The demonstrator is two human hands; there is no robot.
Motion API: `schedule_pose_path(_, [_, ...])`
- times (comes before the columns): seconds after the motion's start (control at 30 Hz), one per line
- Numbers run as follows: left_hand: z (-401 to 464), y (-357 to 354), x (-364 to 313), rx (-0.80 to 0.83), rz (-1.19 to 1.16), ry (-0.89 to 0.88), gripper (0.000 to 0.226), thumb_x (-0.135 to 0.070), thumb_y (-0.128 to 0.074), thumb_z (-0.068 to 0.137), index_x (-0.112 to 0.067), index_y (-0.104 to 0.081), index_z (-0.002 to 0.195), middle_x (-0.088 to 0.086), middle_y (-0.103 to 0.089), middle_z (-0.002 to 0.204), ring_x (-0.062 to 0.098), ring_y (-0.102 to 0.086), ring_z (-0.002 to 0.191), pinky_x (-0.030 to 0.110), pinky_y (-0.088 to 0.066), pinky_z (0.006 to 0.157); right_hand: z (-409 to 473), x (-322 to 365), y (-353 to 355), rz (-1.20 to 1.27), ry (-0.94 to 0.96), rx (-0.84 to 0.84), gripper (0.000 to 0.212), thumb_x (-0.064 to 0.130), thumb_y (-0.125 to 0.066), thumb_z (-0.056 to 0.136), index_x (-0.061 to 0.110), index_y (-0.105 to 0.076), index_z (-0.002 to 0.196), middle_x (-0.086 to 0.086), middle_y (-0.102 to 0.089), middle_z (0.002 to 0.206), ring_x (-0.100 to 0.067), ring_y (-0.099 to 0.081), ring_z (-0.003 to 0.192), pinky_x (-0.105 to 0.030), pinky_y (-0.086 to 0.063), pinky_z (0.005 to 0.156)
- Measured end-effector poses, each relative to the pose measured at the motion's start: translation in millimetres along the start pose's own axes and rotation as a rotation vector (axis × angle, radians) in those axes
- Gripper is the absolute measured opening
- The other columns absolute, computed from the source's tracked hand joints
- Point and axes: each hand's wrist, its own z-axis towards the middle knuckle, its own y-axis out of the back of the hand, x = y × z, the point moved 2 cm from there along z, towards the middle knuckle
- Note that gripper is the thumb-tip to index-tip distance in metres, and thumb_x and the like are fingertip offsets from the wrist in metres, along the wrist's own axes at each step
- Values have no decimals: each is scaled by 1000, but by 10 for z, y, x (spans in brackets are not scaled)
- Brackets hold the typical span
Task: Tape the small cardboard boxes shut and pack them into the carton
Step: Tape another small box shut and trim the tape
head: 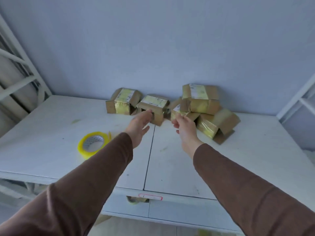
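Several small cardboard boxes lie against the far wall on the white table (170, 167), most with yellowish tape and loose flaps. My left hand (139, 126) stretches out with straight fingers, its tips touching the open end of the middle box (154, 103). My right hand (185, 127) reaches toward a small box (177, 111) beside it, fingers loosely curled at its front edge; whether it holds the box is unclear. A roll of yellow tape (92, 144) lies flat on the table to the left. No carton is in view.
A box (123, 103) sits at the far left of the pile. On the right, one box (201, 97) is stacked on another (217, 124). A white metal rack (18, 79) stands on the left, a white frame (300, 99) on the right. The blue-grey wall is close behind.
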Motion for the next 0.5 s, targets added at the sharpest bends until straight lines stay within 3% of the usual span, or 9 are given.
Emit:
schedule_pose_path(0.1, [188, -106, 59, -32, 11, 9, 41, -35, -58, 101, -21, -57, 140, -3, -58, 142, 11, -48, 135, 38, -33, 119, 250, -18, 128, 8, -28, -7, 48, 43, -50, 104, 16, -49, 65, -3, -58, 67, -17, -52, 63, -31, -42, 70])
schedule_pose_path(0.17, [279, -81, 82, -68, 20, 13, 43, -35, -60, 101, -20, -57, 141, -2, -58, 142, 11, -49, 135, 39, -34, 119, 400, -40, 123, -2, -38, 22, 53, 47, -49, 104, 17, -42, 61, 1, -43, 54, -15, -36, 50, -29, -32, 56])
schedule_pose_path(0.27, [436, 48, 90, -129, 23, 4, 43, -35, -61, 100, -18, -57, 140, -2, -59, 140, 12, -50, 135, 41, -32, 121, 608, -85, 9, -50, -59, 68, 45, 44, -46, 104, 19, -44, 66, 6, -37, 55, -14, -30, 50, -30, -28, 56])
schedule_pose_path(0.33, [565, 164, 73, -168, 31, -2, 41, -36, -62, 100, -19, -59, 137, -5, -60, 138, 11, -50, 133, 41, -32, 121, 735, -117, -108, -83, -65, 106, 28, 32, -46, 105, 17, -54, 82, 3, -44, 65, -15, -37, 57, -34, -35, 64])
schedule_pose_path(0.37, [634, 225, 62, -187, 36, -3, 41, -36, -62, 99, -20, -59, 137, -7, -60, 137, 10, -49, 133, 40, -31, 121, 802, -137, -167, -94, -44, 128, 15, 23, -47, 105, 17, -57, 97, 1, -49, 72, -15, -42, 64, -35, -38, 69])
schedule_pose_path(0.4, [697, 283, 46, -202, 41, -5, 41, -36, -63, 98, -22, -59, 137, -8, -59, 137, 10, -48, 134, 39, -31, 121, 856, -140, -228, -89, -22, 155, 14, 14, -48, 103, 19, -56, 114, 1, -54, 83, -16, -48, 72, -35, -42, 74])
schedule_pose_path(0.5, [914, 432, -5, -212, 62, -5, 38, -37, -64, 98, -27, -58, 134, -8, -56, 141, 11, -43, 138, 35, -27, 121, 1054, -167, -418, -53, -25, 221, 61, 1, -52, 99, 32, -38, 150, 7, -54, 128, -13, -54, 112, -36, -44, 100])
